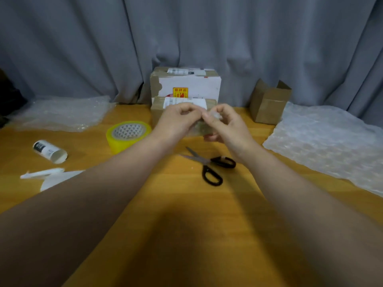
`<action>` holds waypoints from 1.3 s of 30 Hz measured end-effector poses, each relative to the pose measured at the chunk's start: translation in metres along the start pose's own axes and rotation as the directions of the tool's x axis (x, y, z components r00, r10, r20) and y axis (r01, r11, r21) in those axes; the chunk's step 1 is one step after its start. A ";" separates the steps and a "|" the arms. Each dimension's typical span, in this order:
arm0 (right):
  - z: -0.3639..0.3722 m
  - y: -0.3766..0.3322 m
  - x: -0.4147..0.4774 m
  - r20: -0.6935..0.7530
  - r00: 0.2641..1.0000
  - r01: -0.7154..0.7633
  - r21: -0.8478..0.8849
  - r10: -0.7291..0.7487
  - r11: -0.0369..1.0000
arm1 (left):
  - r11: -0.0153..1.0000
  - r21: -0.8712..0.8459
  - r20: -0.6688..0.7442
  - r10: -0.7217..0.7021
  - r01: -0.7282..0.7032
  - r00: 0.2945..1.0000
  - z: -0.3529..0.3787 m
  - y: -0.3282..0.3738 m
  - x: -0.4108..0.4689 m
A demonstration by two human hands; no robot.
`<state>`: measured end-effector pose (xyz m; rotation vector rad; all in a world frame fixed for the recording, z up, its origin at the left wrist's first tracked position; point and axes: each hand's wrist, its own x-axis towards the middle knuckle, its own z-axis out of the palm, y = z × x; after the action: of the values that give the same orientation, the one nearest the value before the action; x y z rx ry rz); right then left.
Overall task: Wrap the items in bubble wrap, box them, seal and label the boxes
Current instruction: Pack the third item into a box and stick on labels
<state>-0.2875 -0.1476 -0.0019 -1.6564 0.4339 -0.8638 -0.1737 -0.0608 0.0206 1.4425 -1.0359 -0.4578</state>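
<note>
Both my hands meet above the middle of the wooden table [186, 204], holding a small bundle of bubble wrap [202, 128] between them. My left hand [176, 121] pinches its top left, and my right hand [226, 125] curls round its right side. What the wrap holds is hidden. Behind the hands sits a small brown box [158, 112] with a white label, and behind that a larger white and brown box [186, 83]. An open brown box [269, 104] stands at the back right.
A yellow tape roll [127, 135] lies left of my hands, black-handled scissors [211, 164] just below them. Bubble wrap sheets lie at the far left [62, 112] and right [331, 141]. A white tube [49, 151] and white scraps [45, 175] lie at the left.
</note>
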 end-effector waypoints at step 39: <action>-0.072 -0.059 0.013 0.210 0.778 0.332 -0.938 -0.592 0.104 | 0.922 0.091 -0.020 0.379 -0.376 0.925 -0.026 0.068 -0.001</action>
<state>-0.3411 -0.1889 0.0627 -3.0129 0.6698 -1.4421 -0.1755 -0.0352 0.0882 1.2785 -1.2825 -0.1063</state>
